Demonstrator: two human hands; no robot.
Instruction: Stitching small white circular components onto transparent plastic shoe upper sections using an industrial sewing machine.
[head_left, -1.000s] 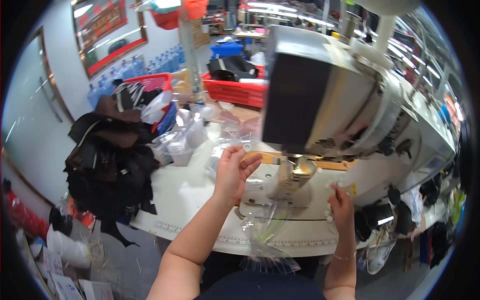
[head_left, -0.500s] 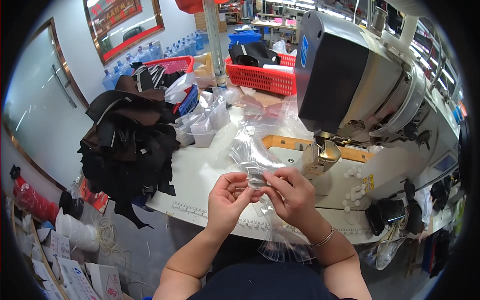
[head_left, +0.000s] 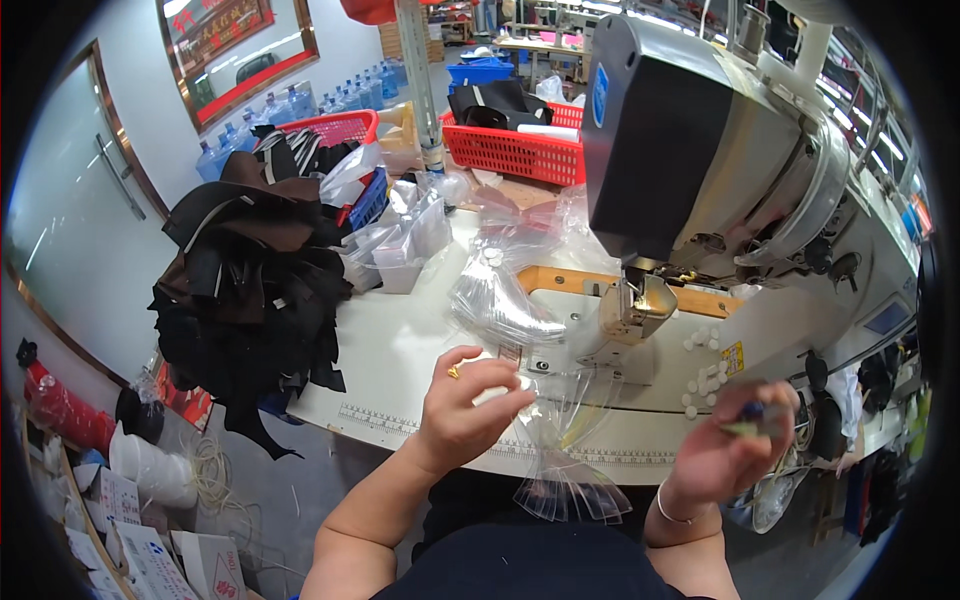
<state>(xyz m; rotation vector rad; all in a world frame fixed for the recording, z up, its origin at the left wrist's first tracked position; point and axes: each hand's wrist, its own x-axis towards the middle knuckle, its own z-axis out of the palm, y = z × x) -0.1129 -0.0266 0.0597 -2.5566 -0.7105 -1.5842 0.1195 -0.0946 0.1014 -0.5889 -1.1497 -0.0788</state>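
Note:
My left hand [head_left: 468, 408], with a gold-coloured ring, is over the table's near part, its fingers curled towards the thumb. A small white patch shows between them; I cannot make out whether it is a held piece. By its fingertips a clear plastic strip [head_left: 572, 410] runs to a fan of clear strips [head_left: 570, 492] hanging over the front edge. My right hand [head_left: 728, 448] is farther right, blurred by motion, closed around a small dark and blue object [head_left: 752, 412] whose kind is unclear. Small white discs [head_left: 708, 380] lie just beyond it.
A sewing machine [head_left: 655, 130] stands at the right. Clear plastic strips [head_left: 500, 300] lie left of its needle area. Black fabric pieces [head_left: 250, 270] are heaped at the left. A red basket [head_left: 515, 150] sits at the back, and a ruler strip [head_left: 380, 415] follows the front edge.
My hands were together over the strips. My right hand has moved right, with a small dark object in it. My left hand stays near the strips, and the view has shifted slightly.

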